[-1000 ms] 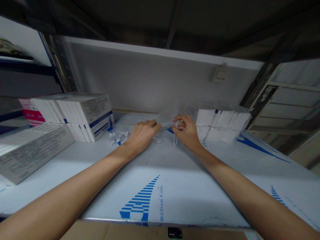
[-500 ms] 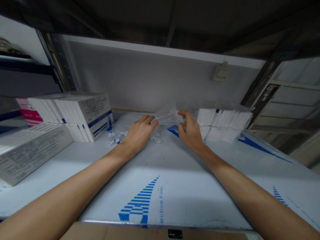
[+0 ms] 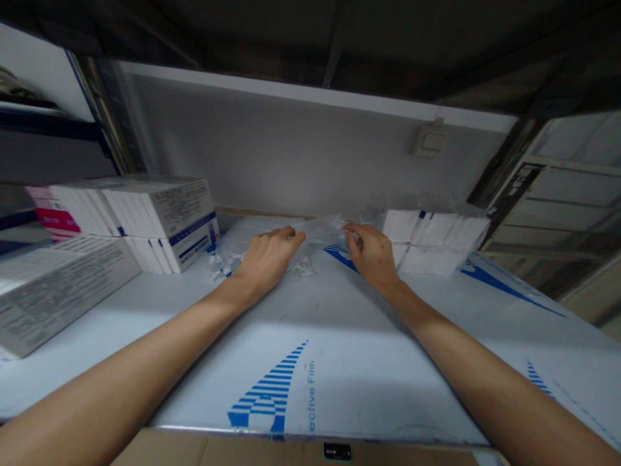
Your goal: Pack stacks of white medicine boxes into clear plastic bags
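Note:
A crumpled clear plastic bag [image 3: 317, 230] lies on the film-covered shelf toward the back wall. My left hand [image 3: 272, 255] is curled over it from above, gripping the plastic near its middle. My right hand [image 3: 372, 254] pinches the bag's right end between thumb and fingers. Bunched folds of the bag show under and beside my left hand. Just beyond my right hand stands a clear-wrapped stack of white boxes [image 3: 439, 243]. The plastic's exact edges are hard to make out.
Stacked white cartons with blue print [image 3: 182, 213] stand at the left, with a pink box [image 3: 55, 213] behind. A long white carton [image 3: 63, 285] lies nearer. A dark shelf [image 3: 272, 39] hangs overhead. A switch [image 3: 431, 141] is on the back wall.
My right hand has lowered slightly, and the raised part of the plastic bag has dropped flatter with it. My left hand has barely moved.

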### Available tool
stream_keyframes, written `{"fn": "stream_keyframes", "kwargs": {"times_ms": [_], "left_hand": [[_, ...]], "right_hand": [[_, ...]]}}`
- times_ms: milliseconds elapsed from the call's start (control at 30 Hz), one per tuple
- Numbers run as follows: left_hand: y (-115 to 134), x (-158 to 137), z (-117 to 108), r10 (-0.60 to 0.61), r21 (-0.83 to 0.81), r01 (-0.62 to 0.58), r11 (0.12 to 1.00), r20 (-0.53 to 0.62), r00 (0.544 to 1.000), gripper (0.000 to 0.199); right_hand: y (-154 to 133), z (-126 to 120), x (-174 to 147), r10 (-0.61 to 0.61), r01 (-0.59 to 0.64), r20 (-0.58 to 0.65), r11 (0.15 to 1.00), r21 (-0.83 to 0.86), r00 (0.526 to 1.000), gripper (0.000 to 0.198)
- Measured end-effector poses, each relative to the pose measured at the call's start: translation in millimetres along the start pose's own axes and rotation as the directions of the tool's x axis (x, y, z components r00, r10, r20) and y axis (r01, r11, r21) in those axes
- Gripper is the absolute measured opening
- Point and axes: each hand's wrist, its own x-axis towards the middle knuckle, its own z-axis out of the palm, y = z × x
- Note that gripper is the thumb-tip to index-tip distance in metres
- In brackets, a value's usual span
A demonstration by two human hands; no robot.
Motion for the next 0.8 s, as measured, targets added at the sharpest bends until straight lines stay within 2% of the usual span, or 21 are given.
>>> {"fn": "stream_keyframes", "kwargs": {"times_ms": [133,267,400,500,567,700,767,800], "left_hand": [[0,0,4,0.029,0.02,-0.028,0.999,-0.032,0.999,0.046],[0,0,5,-0.022,0.023,0.023,0.999,-0.031,0.999,0.05],[-1,0,5,-0.049,-0.032,0.05,0.998,0.046,0.998,0.054],[-2,1,5,-0.02,-0.031,0.02,0.999,0.009,1.0,0.05],[-1,1,6,-0.003,-0.028,0.002,1.0,-0.029,1.0,0.047],[1,0,9,0.003,-0.076,-0.011,0.997,-0.107,0.994,0.028],[3,0,9,0.003,-0.112,-0.019,0.994,-0.144,0.99,0.033],[3,-1,8,-0.001,-0.121,-0.017,0.993,-0.152,0.988,0.038]], "right_hand": [[0,-2,2,0.015,-0.015,0.003,0.991,0.132,1.0,0.031],[-8,-2,4,0.111,-0.121,0.048,0.942,0.312,0.993,0.03],[-10,2,7,0.162,-0.209,0.137,0.841,0.499,0.977,0.023],[-8,5,9,0.197,-0.326,0.271,0.72,0.612,0.942,0.023],[-8,6,9,0.22,-0.397,0.339,0.655,0.643,0.914,0.024],[-10,5,9,0.247,-0.472,0.412,0.603,0.643,0.877,0.021],[-10,5,9,0.264,-0.497,0.433,0.615,0.613,0.862,0.019],[-9,5,8,0.263,-0.487,0.43,0.658,0.574,0.863,0.019]]}}
